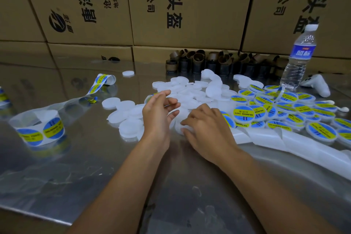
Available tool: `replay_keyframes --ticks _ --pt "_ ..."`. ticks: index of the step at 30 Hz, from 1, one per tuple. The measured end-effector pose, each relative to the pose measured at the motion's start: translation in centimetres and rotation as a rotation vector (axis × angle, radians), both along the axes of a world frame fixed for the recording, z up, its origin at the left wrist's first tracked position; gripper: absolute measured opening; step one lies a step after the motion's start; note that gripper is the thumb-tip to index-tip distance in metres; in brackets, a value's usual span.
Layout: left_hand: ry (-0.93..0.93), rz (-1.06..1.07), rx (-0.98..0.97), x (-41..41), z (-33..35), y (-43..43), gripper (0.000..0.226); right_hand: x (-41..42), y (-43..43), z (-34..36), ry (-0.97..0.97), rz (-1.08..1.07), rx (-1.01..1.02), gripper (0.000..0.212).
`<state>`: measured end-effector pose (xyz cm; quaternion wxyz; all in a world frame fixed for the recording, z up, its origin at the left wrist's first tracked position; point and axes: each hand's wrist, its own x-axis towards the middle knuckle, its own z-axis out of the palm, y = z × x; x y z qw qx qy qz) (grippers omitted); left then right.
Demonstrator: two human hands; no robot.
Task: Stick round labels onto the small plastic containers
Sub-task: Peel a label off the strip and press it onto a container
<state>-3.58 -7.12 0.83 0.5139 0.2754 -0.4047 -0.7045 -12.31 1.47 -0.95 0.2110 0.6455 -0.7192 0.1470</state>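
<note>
A heap of plain white round containers (191,91) lies in the middle of the metal table (76,173). To its right lie several containers with blue and yellow round labels (284,108). My left hand (158,114) hovers over the plain ones with its fingers curled and apart; I see nothing held in it. My right hand (207,129) is palm down, its fingertips on a plain container (179,119) between both hands. A label roll (38,129) stands at the left, and its strip (98,83) runs back toward the heap.
A used white backing strip (284,140) trails along the right. A water bottle (300,53) and a white controller (317,83) stand at the back right. Brown cardboard cores (209,61) line the rear, in front of stacked cartons (190,5).
</note>
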Motion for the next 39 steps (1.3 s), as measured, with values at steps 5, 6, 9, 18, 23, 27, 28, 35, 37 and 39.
replay_keyframes --ticks 5,6,9,18,23,27,28,35,37,39 --pt "0.012 -0.021 -0.001 -0.1 0.0 0.1 0.021 -1.3 0.1 -0.6 -0.085 -0.081 0.038 0.031" --pt "0.012 -0.023 -0.001 -0.1 0.0 0.1 0.021 -1.3 0.0 -0.6 -0.098 -0.080 0.033 0.029" --pt "0.013 -0.026 0.000 -0.1 0.0 0.1 0.021 -1.4 0.1 -0.6 -0.111 -0.068 0.011 0.022" --pt "0.033 0.008 0.011 0.2 -0.1 -0.3 0.019 -1.6 0.9 0.1 -0.256 0.053 -0.273 0.005" --pt "0.037 0.017 0.020 0.2 0.0 -0.4 0.019 -0.7 0.9 0.8 -0.427 0.131 -0.484 0.010" --pt "0.025 -0.043 0.001 0.0 -0.2 -0.4 0.019 0.0 0.8 1.1 -0.733 0.153 -0.551 0.013" --pt "0.012 -0.079 -0.003 0.0 -0.2 -0.2 0.021 0.2 0.8 1.2 -0.813 0.143 -0.551 0.015" --pt "-0.007 -0.416 -0.067 -0.4 -0.1 1.1 0.050 0.7 0.5 1.0 -1.067 0.115 -0.528 0.012" --pt "0.053 -0.464 -0.074 -0.3 0.0 1.2 0.047 0.6 0.4 1.0 -1.095 0.098 -0.551 0.012" --pt "0.113 -0.490 -0.105 -0.2 -0.1 1.2 0.037 0.5 0.4 0.9 -1.125 0.075 -0.578 0.011"
